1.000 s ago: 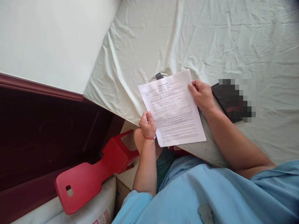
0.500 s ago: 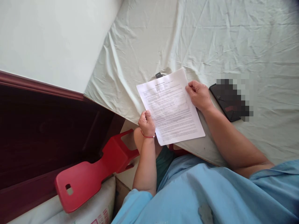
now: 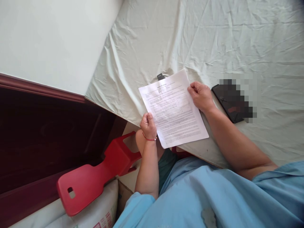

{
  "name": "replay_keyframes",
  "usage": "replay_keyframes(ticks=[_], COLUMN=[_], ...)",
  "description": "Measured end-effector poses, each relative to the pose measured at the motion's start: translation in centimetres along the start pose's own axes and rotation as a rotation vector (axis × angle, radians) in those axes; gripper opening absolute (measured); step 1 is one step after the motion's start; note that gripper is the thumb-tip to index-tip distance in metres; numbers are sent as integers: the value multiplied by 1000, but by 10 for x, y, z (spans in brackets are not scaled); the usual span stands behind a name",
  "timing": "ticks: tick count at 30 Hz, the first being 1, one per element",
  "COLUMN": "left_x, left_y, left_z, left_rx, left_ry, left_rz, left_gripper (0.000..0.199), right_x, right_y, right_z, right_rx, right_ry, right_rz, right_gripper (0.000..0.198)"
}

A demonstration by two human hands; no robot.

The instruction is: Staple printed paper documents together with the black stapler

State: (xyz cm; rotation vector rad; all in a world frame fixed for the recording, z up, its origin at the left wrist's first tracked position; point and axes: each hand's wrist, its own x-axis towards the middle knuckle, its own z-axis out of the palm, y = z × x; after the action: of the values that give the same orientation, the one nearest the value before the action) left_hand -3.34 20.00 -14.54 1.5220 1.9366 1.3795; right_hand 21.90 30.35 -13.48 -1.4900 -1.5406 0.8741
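Note:
A printed sheet of paper (image 3: 174, 110) is held between my two hands, its lines of small text facing up. My left hand (image 3: 148, 125), with a red string bracelet at the wrist, is closed on the sheet's left edge. At the upper right edge, my right hand (image 3: 201, 96) pinches the paper between thumb and fingers. Whether there is more than one sheet I cannot tell. A small black object (image 3: 161, 76) pokes out from behind the paper's top edge, mostly hidden. Right of my right hand lies a dark, flat, partly blurred device (image 3: 226, 103).
A wrinkled pale cloth (image 3: 237, 38) covers the table. Its edge runs slantwise in front of my body. A red plastic chair (image 3: 82, 186) stands at lower left, beside white printed sacks (image 3: 104, 209). Dark wooden panelling (image 3: 47, 133) and a white wall (image 3: 52, 38) bound the left side.
Hardly anything differs. Both hands keep their hold on the paper, with only a very slight shift of hands and view.

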Motion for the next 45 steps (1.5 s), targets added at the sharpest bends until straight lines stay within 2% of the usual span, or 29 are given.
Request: replay_keyframes(ticks=[9,37,40,45], left_x=[3,4,4,4], left_y=[-1,3,3,1], left_z=[0,1,1,1], left_rx=[133,155,148,169], left_ry=[16,26,33,39], left_rz=[9,5,-2,5], left_gripper=[44,41,42,44], right_x=[1,0,-1,-4], right_y=[3,2,0,-1], right_z=[3,1,1,4], right_rx=[19,51,123,327], right_ry=[19,26,26,-68], right_rz=[-2,-9,1,13], right_gripper=[24,27,26,26])
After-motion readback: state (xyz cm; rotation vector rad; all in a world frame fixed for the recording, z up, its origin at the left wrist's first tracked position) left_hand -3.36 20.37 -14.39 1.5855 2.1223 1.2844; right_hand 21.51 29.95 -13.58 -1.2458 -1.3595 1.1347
